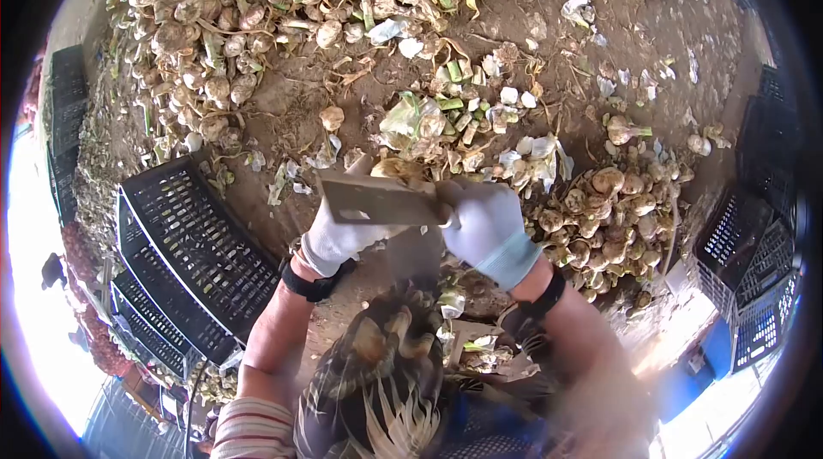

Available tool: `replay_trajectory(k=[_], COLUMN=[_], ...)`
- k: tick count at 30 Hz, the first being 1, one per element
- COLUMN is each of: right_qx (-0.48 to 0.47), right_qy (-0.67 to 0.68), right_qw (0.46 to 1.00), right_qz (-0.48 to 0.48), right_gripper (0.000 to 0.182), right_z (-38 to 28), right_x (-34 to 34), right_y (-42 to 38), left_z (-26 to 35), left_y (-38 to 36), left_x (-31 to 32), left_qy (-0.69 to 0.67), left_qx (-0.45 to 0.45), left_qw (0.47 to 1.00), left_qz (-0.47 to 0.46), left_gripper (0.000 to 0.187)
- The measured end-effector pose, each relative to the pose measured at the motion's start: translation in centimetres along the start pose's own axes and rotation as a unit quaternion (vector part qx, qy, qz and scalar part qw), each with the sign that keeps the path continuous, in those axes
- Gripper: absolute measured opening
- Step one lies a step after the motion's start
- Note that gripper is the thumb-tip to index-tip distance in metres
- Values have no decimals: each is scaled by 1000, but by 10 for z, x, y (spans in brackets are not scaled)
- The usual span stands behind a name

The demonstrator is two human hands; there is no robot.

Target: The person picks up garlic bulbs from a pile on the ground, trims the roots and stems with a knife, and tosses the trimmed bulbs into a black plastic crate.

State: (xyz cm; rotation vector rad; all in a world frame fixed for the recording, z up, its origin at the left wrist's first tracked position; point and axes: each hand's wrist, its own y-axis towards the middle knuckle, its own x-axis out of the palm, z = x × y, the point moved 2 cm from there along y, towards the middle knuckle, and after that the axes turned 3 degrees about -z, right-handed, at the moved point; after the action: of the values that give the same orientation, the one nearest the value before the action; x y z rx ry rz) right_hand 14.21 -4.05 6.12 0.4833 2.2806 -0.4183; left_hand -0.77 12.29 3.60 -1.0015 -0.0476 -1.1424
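My right hand (487,226), in a white glove with a pale blue cuff, is closed around the handle of a cleaver (377,204). The broad blade points left and crosses in front of my left hand (336,234), which is also in a white glove. A brownish garlic bulb (399,169) shows just beyond the blade's upper edge. My left fingers are bent around the bulb, though the blade covers most of that grip. Cut green stalks (467,120) and peeled leaves lie on the ground just past my hands.
A large heap of garlic (249,13) spreads across the far left ground. Another garlic pile (613,223) sits to my right. Black plastic crates (214,245) are stacked at left, and more crates (741,236) stand at right. Dry leaf scraps litter the soil.
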Motion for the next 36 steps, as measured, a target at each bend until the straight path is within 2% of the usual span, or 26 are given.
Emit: replay_trajectory(k=[1,2,3,4,6,8,10,11,12,14,16,17,18,19,20,21,22,24,25,26,27,28,30,32,34,36], right_qx=[-39,290,288,282,244,216,177,172,172,144,80,159,227,220,227,217,214,252,270,287,306,299,303,315,329,350], right_qy=[36,-112,-38,39,171,149,263,267,269,193,189,52,-88,-88,238,536,536,452,407,361,354,360,431,467,503,585], right_qw=[998,905,937,953,955,965,948,948,947,969,978,971,923,926,925,813,814,853,870,885,883,884,849,826,799,731], right_qz=[31,-290,-195,-104,-10,-20,-39,-24,-24,-44,-35,-172,-297,-294,-192,-66,-66,-65,-64,-63,-41,-9,29,26,26,39], right_gripper=[10,19,22,26,30,31,29,25,25,22,21,21,21,21,20,19,19,16,15,15,11,10,10,10,10,12], right_z=[11,65,83,89,70,50,39,38,31,15,33,56,78,88,85,80,75,54,43,38,38,48,64,60,47,37], right_x=[0,9,19,26,23,13,11,14,11,-4,13,34,53,70,89,97,96,89,81,69,56,62,71,62,45,26], right_y=[-5,2,-14,-33,-37,-23,-9,-3,4,15,1,-14,-25,-43,-74,-93,-85,-70,-61,-53,-46,-47,-41,-26,-10,6], left_z=[26,46,48,23,20,25,30,30,30,28,29,33,40,43,38,33,34,54,73,93,107,127,145,138,137,125], left_y=[-12,-13,-12,2,8,10,13,13,15,18,11,7,6,8,3,1,6,26,45,66,96,111,135,150,135,118], left_x=[23,40,47,28,33,38,40,40,38,44,49,48,46,57,79,106,123,120,109,77,43,22,-37,-90,-79,-68], left_qy=[193,381,373,22,164,178,492,570,571,735,731,717,705,693,692,619,541,555,589,631,547,601,666,713,720,566], left_qx=[86,180,188,-33,91,94,235,227,226,344,351,356,363,365,322,329,343,420,362,387,311,233,116,66,92,120], left_qw=[977,905,908,998,982,980,835,787,787,583,584,597,605,617,638,698,745,706,721,671,767,720,660,626,616,780], left_qz=[-30,-62,-34,55,36,3,71,64,63,-32,-37,-52,-62,-75,-100,-145,-186,-133,-39,41,122,258,328,309,307,239], left_gripper=[66,72,80,74,69,63,62,52,52,34,27,27,26,27,31,44,58,64,35,39,48,58,60,63,63,57])
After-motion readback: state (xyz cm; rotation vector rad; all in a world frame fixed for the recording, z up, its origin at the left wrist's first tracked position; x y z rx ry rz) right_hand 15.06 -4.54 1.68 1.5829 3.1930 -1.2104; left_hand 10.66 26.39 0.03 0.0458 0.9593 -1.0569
